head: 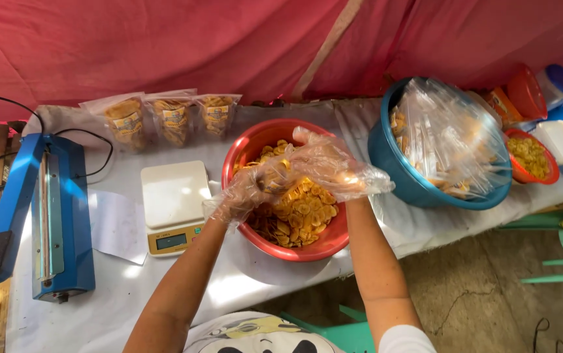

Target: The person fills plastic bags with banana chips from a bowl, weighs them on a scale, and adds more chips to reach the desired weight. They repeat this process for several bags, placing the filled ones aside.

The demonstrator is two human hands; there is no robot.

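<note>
Both my hands wear loose clear plastic gloves and hover over a red bowl (330, 240) full of yellow banana chips (301, 212). My left hand (249, 189) is cupped with its fingers curled around a few chips. My right hand (327, 163) lies just above and beside it, fingers bent over the left hand's fingertips; whether it holds chips itself is hidden by the glove. The two hands touch above the bowl's middle.
A small white kitchen scale (174, 204) sits left of the bowl, a blue heat sealer (56, 216) further left. Three filled chip pouches (170, 117) stand at the back. Right: a blue basin (412, 186) of clear bags, a small red bowl of chips (530, 157), containers, green chairs.
</note>
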